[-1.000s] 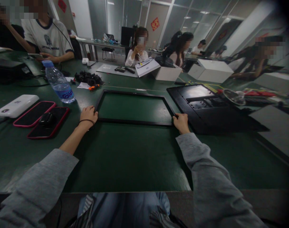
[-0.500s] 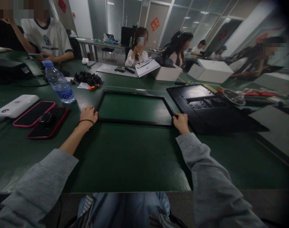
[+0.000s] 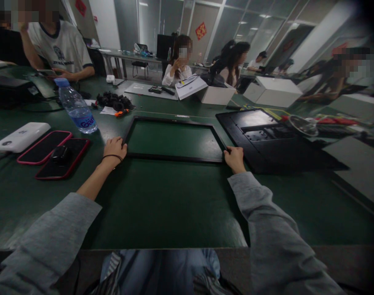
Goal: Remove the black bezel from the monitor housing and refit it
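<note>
A thin black rectangular frame [image 3: 174, 158], which looks like a monitor bezel, lies flat on the green table in front of me. Its left side is gripped by my left hand [image 3: 115, 150], fingers curled over the edge near the front corner. At the opposite side, my right hand [image 3: 234, 159] is closed on the frame near its front right corner. Green tabletop shows through the frame's opening. Just beyond my right hand lies a large black plastic panel [image 3: 285, 153], like a monitor back cover, with a recessed middle.
Left of my left hand are a water bottle [image 3: 78, 108], a white box-shaped device [image 3: 21, 136] and two red-edged phones [image 3: 45, 148]. Farther back sit tangled black cables [image 3: 111, 100] and white boxes [image 3: 274, 92]. Several people sit around; one [image 3: 59, 49] is across at left.
Both my hands and the black frame stay where they were. Across the table at left, the seated person has shifted slightly.
</note>
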The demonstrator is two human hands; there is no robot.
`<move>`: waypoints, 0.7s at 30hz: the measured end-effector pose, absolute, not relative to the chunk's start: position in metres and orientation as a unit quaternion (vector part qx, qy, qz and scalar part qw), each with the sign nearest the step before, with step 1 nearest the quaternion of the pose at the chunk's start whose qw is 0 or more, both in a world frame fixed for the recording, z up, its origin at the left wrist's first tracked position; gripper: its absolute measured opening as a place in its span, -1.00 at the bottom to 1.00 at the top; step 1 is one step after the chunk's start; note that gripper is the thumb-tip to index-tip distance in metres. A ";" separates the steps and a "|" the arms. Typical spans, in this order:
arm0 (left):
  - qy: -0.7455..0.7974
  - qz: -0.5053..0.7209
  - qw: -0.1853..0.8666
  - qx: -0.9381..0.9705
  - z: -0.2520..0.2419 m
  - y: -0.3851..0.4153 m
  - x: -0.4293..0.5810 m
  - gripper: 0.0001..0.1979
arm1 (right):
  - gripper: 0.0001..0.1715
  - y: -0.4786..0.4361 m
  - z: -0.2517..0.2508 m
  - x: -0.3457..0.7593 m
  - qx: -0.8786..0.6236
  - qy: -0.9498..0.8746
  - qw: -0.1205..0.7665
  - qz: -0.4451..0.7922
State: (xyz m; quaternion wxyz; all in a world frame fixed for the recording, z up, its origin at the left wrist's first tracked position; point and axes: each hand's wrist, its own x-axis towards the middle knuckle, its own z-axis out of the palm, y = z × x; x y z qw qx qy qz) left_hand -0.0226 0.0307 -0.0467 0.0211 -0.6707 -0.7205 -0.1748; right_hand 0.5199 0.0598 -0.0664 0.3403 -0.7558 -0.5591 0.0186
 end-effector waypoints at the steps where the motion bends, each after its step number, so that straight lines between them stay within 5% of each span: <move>1: -0.721 -0.177 0.020 -0.670 -0.046 0.030 -0.022 -0.47 | -0.50 0.060 -0.066 0.519 -0.756 -0.557 0.343 0.020; 21: -0.734 -0.155 -0.004 -0.661 -0.036 0.025 -0.014 -0.39 | -0.53 0.059 -0.065 0.518 -0.751 -0.569 0.336 0.013</move>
